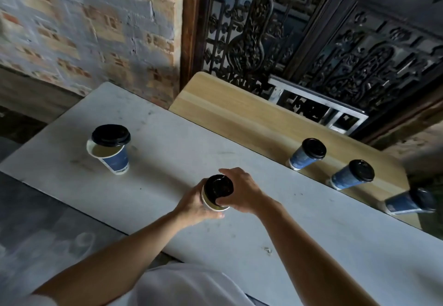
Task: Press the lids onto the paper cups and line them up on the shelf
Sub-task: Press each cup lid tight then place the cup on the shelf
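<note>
On the white table, my left hand grips the side of a paper cup. My right hand holds a black lid that sits askew on that cup's rim, leaving the near edge of the rim showing. At the left stands a blue paper cup with another black lid lying loosely off-centre on top. Three lidded blue cups stand in a row on the wooden shelf at the right.
A brick wall rises behind the table. Dark carved wooden screens stand behind the shelf. The floor shows at lower left, past the table's near edge.
</note>
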`<state>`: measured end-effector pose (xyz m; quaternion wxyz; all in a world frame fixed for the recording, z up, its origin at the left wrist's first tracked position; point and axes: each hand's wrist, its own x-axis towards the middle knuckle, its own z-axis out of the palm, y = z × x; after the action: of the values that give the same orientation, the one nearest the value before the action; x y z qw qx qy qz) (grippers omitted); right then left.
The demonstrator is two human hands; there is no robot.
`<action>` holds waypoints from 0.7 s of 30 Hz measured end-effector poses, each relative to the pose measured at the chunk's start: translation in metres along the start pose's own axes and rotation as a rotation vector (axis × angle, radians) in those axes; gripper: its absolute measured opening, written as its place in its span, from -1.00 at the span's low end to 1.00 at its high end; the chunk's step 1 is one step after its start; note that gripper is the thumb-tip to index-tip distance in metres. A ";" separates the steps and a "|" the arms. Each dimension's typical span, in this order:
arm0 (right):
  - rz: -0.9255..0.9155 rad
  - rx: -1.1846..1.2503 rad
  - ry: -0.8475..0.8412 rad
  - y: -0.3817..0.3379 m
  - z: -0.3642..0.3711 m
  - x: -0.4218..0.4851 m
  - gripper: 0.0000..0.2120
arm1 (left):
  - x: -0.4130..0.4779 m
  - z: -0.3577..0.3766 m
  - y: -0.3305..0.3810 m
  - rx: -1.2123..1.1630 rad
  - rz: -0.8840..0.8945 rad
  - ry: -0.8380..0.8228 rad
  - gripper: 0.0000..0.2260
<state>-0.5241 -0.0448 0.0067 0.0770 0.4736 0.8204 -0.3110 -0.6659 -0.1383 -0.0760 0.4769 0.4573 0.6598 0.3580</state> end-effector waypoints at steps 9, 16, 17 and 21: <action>-0.138 -0.041 0.101 -0.021 -0.007 -0.013 -0.25 | -0.001 -0.002 0.001 0.007 0.019 -0.020 -0.36; -0.061 -0.104 0.014 -0.025 0.002 -0.012 -0.25 | 0.001 -0.001 -0.001 -0.039 -0.014 -0.022 -0.36; -0.052 -0.115 0.009 -0.024 0.004 -0.010 -0.25 | 0.001 0.000 -0.001 -0.041 -0.016 -0.020 -0.36; -0.040 -0.144 0.015 -0.025 0.009 -0.006 -0.23 | 0.003 -0.001 -0.003 -0.039 -0.020 -0.021 -0.35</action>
<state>-0.5435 -0.0637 0.0129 0.0984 0.4525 0.8506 -0.2490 -0.6678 -0.1368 -0.0792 0.4962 0.4452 0.6520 0.3612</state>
